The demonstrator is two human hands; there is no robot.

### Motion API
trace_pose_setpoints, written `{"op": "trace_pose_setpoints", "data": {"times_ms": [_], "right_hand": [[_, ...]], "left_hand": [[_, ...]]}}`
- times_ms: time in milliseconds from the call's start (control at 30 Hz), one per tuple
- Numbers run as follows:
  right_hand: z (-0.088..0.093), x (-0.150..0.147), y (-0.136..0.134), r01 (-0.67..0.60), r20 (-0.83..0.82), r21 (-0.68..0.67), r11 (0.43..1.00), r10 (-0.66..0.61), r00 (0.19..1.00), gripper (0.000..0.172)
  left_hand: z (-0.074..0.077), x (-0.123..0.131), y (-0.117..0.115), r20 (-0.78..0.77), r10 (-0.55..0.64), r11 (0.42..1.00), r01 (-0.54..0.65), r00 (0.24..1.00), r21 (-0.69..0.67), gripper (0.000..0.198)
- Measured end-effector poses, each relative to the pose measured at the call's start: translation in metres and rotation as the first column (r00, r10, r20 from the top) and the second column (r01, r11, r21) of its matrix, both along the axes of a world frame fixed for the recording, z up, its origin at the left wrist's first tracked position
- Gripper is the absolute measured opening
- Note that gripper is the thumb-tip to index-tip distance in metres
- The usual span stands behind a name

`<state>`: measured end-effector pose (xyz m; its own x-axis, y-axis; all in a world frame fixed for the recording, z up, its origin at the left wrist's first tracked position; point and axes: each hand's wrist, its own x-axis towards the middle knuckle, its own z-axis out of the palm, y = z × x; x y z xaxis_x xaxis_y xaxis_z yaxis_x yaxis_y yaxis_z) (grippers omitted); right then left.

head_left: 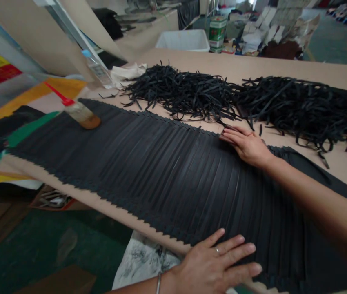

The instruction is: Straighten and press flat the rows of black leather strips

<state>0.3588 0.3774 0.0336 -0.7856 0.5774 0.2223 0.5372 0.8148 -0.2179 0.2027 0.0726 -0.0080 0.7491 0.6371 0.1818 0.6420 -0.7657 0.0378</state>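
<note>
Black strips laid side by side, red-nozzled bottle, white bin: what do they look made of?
Black strips: leather or a synthetic lookalike, can't tell which; flat, mostly matte with a soft sheen.
Red-nozzled bottle: likely plastic; translucent, with amber contents showing through.
White bin: probably moulded plastic; smooth, dull surface and rounded corners.

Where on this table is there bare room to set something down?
Tabletop lies bare in a strip beyond the left pile and right pile of black strips, and in a wedge between the right pile and black sheet. Crowded: around the right hand, between sheet and piles, and where the red-tipped bottle rests on the sheet.
</note>
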Motion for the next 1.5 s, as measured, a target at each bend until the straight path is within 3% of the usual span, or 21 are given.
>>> {"op": "trace_pose_setpoints", "data": {"times_ms": [67,133,200,267,400,467,533,600,667,700,767,833,900,1000,1067,1133,1200,1267,1333,1400,1500], "right_hand": [[0.008,-0.009,-0.06,-0.069,0.006,0.037,0.997,0.069,0.998,0.052],[0.007,-0.018,-0.118,-0.296,0.056,-0.006,0.955,0.296,0.954,0.06],[0.0,-0.027,-0.145,-0.436,0.078,-0.048,0.899,0.439,0.895,0.064],[-0.011,-0.039,-0.125,-0.39,0.096,-0.051,0.919,0.393,0.915,0.065],[-0.027,-0.055,-0.008,-0.087,0.071,0.007,0.996,0.086,0.994,0.05],[-0.024,-0.061,0.029,0.001,0.049,0.029,1.0,-0.003,0.999,0.045],[-0.012,-0.07,0.021,0.031,0.014,0.073,0.997,-0.033,0.999,0.044],[0.0,-0.081,-0.028,-0.038,-0.002,0.128,0.991,0.039,0.999,0.049],[0.008,-0.093,-0.092,-0.301,0.082,0.094,0.949,0.294,0.952,0.054],[0.008,-0.099,-0.119,-0.443,0.116,0.061,0.894,0.435,0.893,0.057],[0.004,-0.112,-0.143,-0.55,0.142,0.012,0.835,0.543,0.828,0.057],[-0.004,-0.125,-0.121,-0.457,0.15,-0.005,0.89,0.452,0.879,0.055],[-0.012,-0.135,-0.065,-0.263,0.151,0.004,0.965,0.259,0.954,0.05],[-0.012,-0.144,0.021,-0.059,0.138,0.025,0.998,0.055,0.989,0.044],[-0.005,-0.146,0.043,0.008,0.123,0.035,0.999,-0.013,0.992,0.046],[0.004,-0.146,0.021,0.03,0.106,0.052,0.998,-0.035,0.994,0.047],[0.01,-0.145,-0.036,-0.051,0.104,0.06,0.997,0.044,0.994,0.048],[0.011,-0.143,-0.1,-0.358,0.13,0.019,0.933,0.353,0.927,0.055],[0.005,-0.146,-0.14,-0.594,0.146,-0.057,0.803,0.595,0.79,0.061],[-0.004,-0.154,-0.135,-0.55,0.162,-0.075,0.832,0.554,0.816,0.059],[-0.01,-0.171,-0.058,-0.229,0.191,-0.014,0.973,0.228,0.955,0.049]], "left_hand": [[0.004,-0.017,-0.004,-0.029,0.057,0.998,-0.056,0.998,0.024,0.059],[0.005,-0.036,-0.01,-0.051,0.147,0.989,-0.147,0.988,-0.004,0.059],[0.003,-0.049,-0.014,-0.063,0.196,0.98,-0.198,0.979,-0.031,0.059],[-0.002,-0.055,-0.017,-0.077,0.181,0.983,-0.183,0.98,-0.02,0.058],[-0.014,-0.052,-0.017,-0.067,0.181,0.983,-0.179,0.981,0.034,0.058],[-0.016,-0.052,-0.018,-0.05,0.186,0.981,-0.182,0.981,0.072,0.053],[-0.014,-0.058,-0.021,-0.017,0.201,0.974,-0.198,0.979,0.11,0.051],[-0.009,-0.071,-0.025,0.008,0.26,0.958,-0.259,0.966,0.121,0.052],[-0.005,-0.089,-0.029,-0.003,0.372,0.925,-0.371,0.928,0.086,0.057],[-0.004,-0.097,-0.032,-0.014,0.423,0.905,-0.421,0.906,0.062,0.06],[-0.007,-0.11,-0.035,-0.031,0.481,0.876,-0.48,0.876,0.037,0.065],[-0.012,-0.117,-0.036,-0.04,0.471,0.882,-0.47,0.881,0.047,0.067],[-0.018,-0.117,-0.035,-0.04,0.468,0.883,-0.465,0.883,0.065,0.067],[-0.019,-0.113,-0.035,-0.021,0.477,0.878,-0.476,0.878,0.054,0.066],[-0.015,-0.113,-0.037,-0.01,0.477,0.879,-0.476,0.879,0.031,0.065],[-0.011,-0.118,-0.042,0.002,0.485,0.874,-0.485,0.874,0.022,0.065],[-0.008,-0.127,-0.049,0.007,0.516,0.856,-0.515,0.857,0.038,0.063],[-0.008,-0.137,-0.055,-0.005,0.552,0.832,-0.551,0.834,0.072,0.06],[-0.013,-0.146,-0.058,-0.017,0.556,0.827,-0.551,0.831,0.114,0.056],[-0.019,-0.149,-0.058,-0.023,0.546,0.831,-0.538,0.837,0.145,0.053],[-0.028,-0.147,-0.056,-0.019,0.552,0.825,-0.542,0.834,0.159,0.052]]}}
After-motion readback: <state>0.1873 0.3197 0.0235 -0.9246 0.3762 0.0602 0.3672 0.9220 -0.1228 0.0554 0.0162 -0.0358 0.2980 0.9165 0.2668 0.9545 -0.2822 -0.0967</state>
